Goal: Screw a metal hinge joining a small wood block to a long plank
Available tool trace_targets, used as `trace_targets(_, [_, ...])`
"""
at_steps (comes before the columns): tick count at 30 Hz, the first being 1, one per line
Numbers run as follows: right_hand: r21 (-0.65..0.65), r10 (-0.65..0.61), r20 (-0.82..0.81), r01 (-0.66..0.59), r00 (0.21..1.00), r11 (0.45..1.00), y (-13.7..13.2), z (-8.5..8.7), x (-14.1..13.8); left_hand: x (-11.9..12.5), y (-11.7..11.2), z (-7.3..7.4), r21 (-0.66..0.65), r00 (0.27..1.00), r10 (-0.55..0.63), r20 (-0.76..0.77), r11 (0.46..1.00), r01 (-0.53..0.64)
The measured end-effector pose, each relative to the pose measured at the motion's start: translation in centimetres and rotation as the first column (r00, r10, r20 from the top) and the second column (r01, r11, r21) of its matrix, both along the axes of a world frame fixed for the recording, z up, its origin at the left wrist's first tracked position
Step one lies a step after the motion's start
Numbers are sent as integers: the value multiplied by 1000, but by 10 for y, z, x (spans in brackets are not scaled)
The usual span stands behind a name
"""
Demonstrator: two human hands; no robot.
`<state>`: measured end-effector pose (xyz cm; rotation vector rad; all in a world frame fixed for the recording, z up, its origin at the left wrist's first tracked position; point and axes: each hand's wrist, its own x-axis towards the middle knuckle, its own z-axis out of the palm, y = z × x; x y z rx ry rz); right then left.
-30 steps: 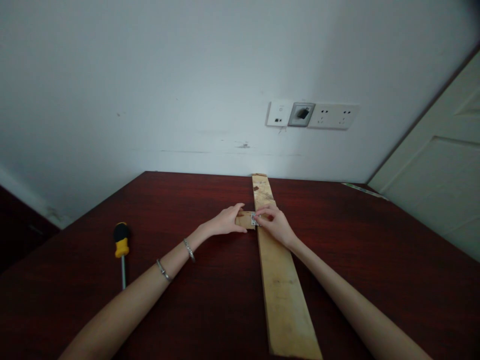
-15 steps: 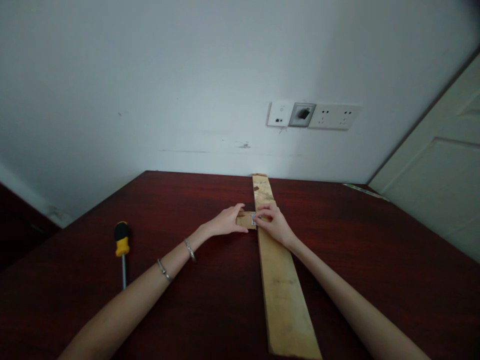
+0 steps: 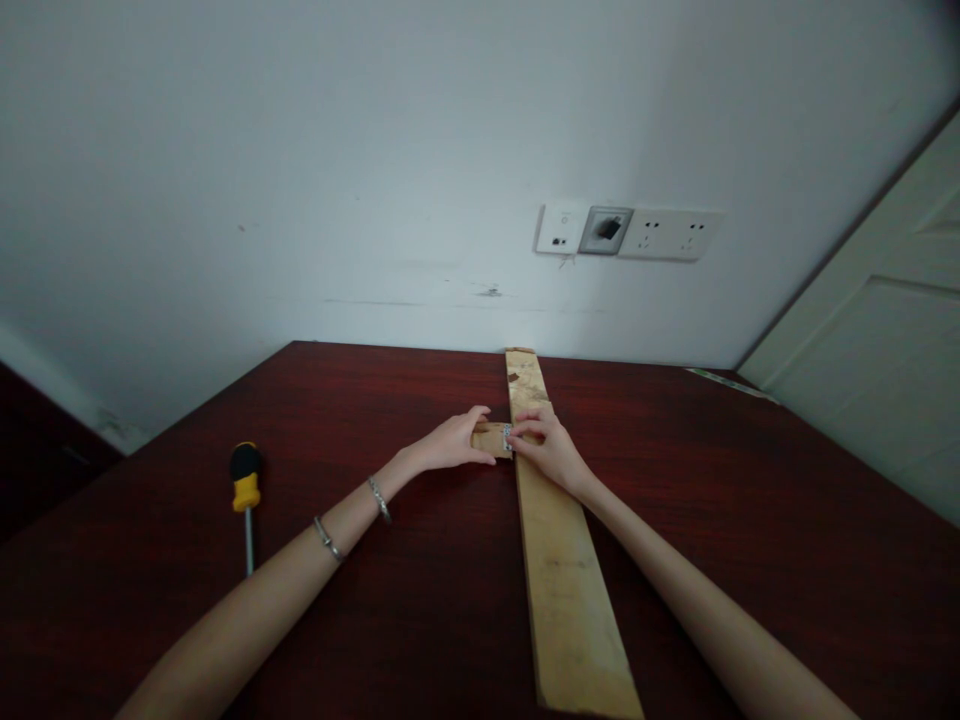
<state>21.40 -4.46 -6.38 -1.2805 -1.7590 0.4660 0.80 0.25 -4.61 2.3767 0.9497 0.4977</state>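
A long wooden plank (image 3: 570, 580) lies on the dark red table, running away from me to the wall. Against its left side sits a short wooden block (image 3: 490, 440), which my left hand (image 3: 448, 442) grips between thumb and fingers. A small silvery metal plate (image 3: 508, 434) spans the place where block and plank meet. My right hand (image 3: 547, 448) rests on the plank, its thumb and forefinger pinched together at the plate. Whatever sits between those fingertips is too small to make out.
To the left lies a screwdriver (image 3: 245, 480) with a yellow and black handle, its shaft partly behind my left forearm. Behind the table (image 3: 360, 400) rises a white wall with sockets (image 3: 667, 232). A thin pale strip (image 3: 731, 384) lies by the door at right.
Nearly everything stays in place. The view has shifted very slightly; both hands keep their positions at the block and metal plate.
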Motion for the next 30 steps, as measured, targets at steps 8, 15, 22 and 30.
trace_targets(8, [13,7,23,-7,1000,1000,-2,2,-1,-1,-1,1,4,1000,15,14,1000,-15])
trace_targets(15, [42,15,44,-17,999,999,-2,1,-1,-1,0,1,12,1000,-2,10,1000,2])
trace_targets(22, [31,13,54,-14,998,999,-3,2,-2,0,-1,4,-3,1000,1,25,1000,-1])
trace_targets(30, [32,13,51,-15,999,999,-4,2,-2,-1,-3,5,-11,999,1,32,1000,0])
